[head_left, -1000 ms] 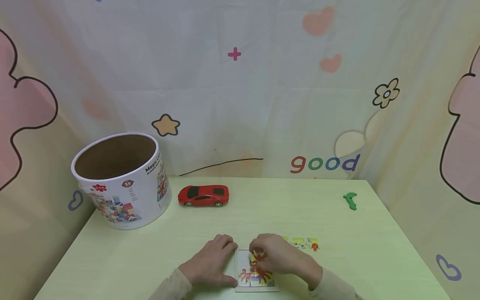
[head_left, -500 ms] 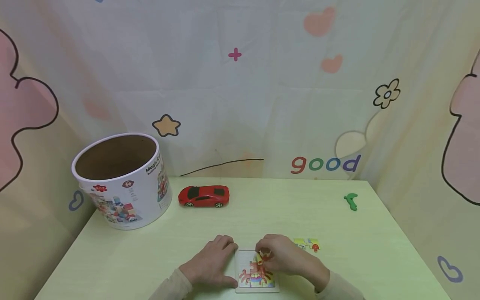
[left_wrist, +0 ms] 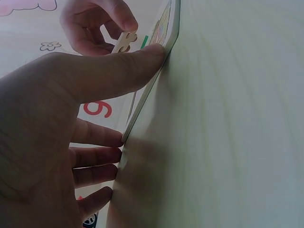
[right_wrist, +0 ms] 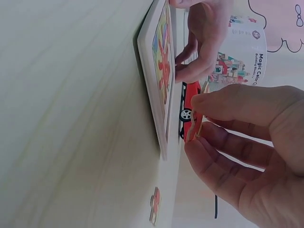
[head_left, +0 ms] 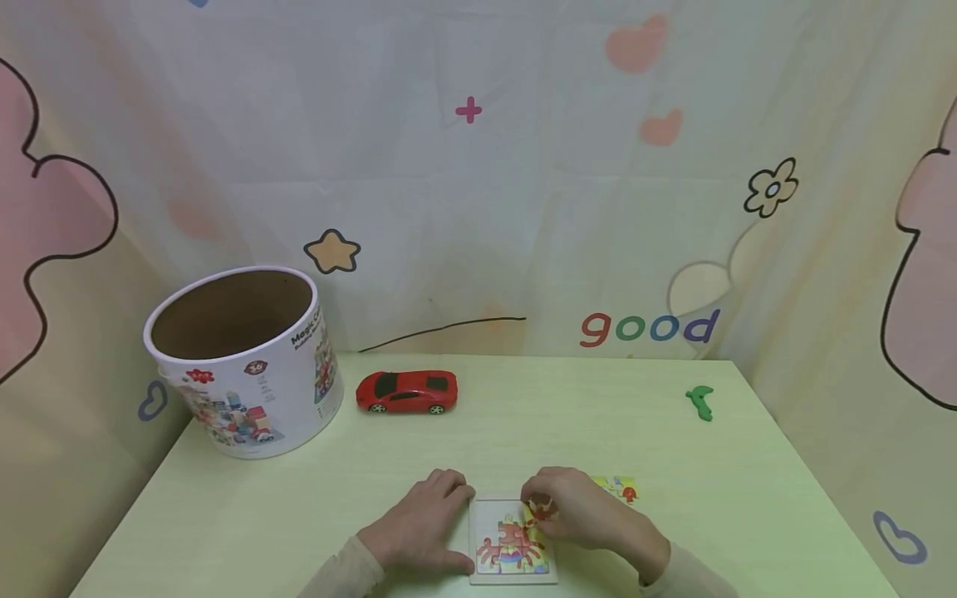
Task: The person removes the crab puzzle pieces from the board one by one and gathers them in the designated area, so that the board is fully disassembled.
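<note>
My left hand (head_left: 420, 525) rests beside the puzzle board (head_left: 488, 513), its thumb and fingertips touching the board's left edge with fingers fairly straight. A red crab picture on yellow fills the lower part and right side of the board; the upper left shows bare white. Over the upper right of the board, my right hand (head_left: 581, 508) pinches a wooden puzzle piece (left_wrist: 124, 42) between thumb and fingers. In the right wrist view that puzzle piece (right_wrist: 192, 128) is seen edge-on, apart from the board. Loose yellow and red puzzle pieces (head_left: 628, 490) lie right of the board, partly hidden by my right hand.
A large white bucket (head_left: 254, 415) with printed toy pictures stands at the back left. Beside it sits a red toy car (head_left: 406, 392). A small green curved object (head_left: 700, 403) lies at the back right. A printed curtain (head_left: 419, 166) hangs behind the table.
My right hand has shifted right across the board with the puzzle piece in its pinch, uncovering more of the crab picture and covering more loose pieces. My left hand stays put.
</note>
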The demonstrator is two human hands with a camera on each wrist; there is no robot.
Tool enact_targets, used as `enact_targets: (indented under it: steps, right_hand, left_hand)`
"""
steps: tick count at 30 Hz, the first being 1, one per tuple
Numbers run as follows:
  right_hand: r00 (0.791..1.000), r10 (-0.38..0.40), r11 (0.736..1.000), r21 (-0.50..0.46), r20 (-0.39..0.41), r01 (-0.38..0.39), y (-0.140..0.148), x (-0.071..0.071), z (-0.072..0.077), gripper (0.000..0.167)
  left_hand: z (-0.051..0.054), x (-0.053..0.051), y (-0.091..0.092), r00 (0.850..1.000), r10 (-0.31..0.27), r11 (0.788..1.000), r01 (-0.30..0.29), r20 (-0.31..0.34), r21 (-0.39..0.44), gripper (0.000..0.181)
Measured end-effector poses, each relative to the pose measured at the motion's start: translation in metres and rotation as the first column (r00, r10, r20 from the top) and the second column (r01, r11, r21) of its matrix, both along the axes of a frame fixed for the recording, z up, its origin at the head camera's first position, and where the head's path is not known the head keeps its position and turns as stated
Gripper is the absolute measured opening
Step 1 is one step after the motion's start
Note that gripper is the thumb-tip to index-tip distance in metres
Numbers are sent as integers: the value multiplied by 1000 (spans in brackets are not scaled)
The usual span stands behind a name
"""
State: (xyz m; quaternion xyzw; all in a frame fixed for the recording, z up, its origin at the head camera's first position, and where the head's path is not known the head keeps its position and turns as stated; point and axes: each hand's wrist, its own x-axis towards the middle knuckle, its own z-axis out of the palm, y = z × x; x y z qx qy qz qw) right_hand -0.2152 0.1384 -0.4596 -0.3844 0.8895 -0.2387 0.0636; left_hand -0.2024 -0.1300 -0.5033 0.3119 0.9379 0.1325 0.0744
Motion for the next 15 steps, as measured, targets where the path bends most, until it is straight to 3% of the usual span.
enact_targets:
  steps: [9,15]
  right_hand:
    - [999,-21,1000,-9,-25,20,13,2,-1,19]
    - [997,-75,997,30,3,75,21,2,-2,20]
  left_hand:
    - [0,2,0,1000,1,1000,-1,1,-2,86]
    - [0,1,0,1000,0,1000,0,12,-3,87]
